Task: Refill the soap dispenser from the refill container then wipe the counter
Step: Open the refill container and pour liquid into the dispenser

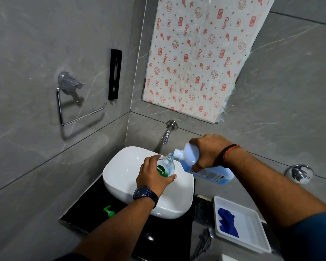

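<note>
Head view: soap dispenser (167, 167) held upright over the white basin (120, 172), near its back-right rim. Left hand (152, 178) fingers curled tight round the body, cap off. Right hand (208, 150) clamped round the refill container (201, 166), tipped w/ long axis slanting down-left, spout (177, 153) just above and right of the dispenser mouth, close to touching. Blue liquid seems to run in. Pump head (109, 211) lies on the black counter (79, 213), front-left of basin. Blue cloth (227, 222) in the white tray (252, 242), front-right of basin, nearer the right hand for wiping.
</note>
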Motion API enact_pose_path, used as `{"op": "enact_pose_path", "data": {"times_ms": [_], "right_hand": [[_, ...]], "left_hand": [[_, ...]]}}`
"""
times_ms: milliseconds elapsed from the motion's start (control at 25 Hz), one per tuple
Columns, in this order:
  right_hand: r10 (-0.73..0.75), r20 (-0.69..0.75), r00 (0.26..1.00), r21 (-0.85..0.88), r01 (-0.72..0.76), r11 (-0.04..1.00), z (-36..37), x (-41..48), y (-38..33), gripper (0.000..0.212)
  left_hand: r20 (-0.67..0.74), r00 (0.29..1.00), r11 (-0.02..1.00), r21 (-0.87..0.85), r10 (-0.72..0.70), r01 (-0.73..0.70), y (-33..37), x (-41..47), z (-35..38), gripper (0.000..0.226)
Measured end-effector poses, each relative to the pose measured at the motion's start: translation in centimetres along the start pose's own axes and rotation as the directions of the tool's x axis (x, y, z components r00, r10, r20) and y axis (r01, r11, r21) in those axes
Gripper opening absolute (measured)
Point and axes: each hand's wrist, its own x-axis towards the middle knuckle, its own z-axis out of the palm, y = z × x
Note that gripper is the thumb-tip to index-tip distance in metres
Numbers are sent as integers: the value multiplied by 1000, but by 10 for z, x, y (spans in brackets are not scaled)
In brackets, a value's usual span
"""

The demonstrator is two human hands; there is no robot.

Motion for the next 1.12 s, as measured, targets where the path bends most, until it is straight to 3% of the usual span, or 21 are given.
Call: {"op": "enact_pose_path", "data": {"times_ms": [1120], "right_hand": [[1, 15, 1000, -21, 0, 1000, -1, 3, 3, 72]], "left_hand": [[5, 1000, 1000, 2, 5, -5, 2, 1, 1, 77]]}}
